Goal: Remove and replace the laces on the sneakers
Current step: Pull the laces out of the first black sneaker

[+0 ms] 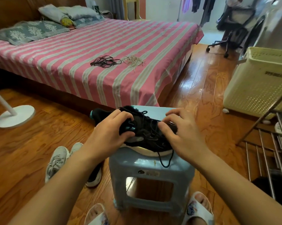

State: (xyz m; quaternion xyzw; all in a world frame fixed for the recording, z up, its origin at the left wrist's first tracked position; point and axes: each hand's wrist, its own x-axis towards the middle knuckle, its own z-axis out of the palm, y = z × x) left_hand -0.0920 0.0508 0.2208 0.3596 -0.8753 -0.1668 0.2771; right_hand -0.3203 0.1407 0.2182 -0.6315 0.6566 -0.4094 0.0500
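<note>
Head view. A cream perforated laundry basket (257, 82) stands on the wooden floor (31, 151) at right; its contents cannot be seen. A black sneaker (146, 135) with a white sole and teal accents lies on its side across the top of a pale blue plastic stool (151, 172), heel toward the left, sole toward the viewer. The left hand (111, 132) grips the heel and collar end of the sneaker, fingers curled over the upper and thumb against its near side. The right hand (181, 133) rests at the forefoot end, thumb and forefinger pinching the dark shoelace (150, 125), the other fingers spread above the stool. The shoelace is loose and tangled across the eyelets, with one end hanging in a loop over the front edge of the stool. On the pink-and-white striped bed (72, 62) behind the stool, a bundle of black laces (105, 61) lies just beside a bundle of beige laces (133, 61). A pair of grey sneakers (60, 158) sits on the floor left of the stool, near a second black sneaker (94, 176) partly hidden by the left forearm.
</note>
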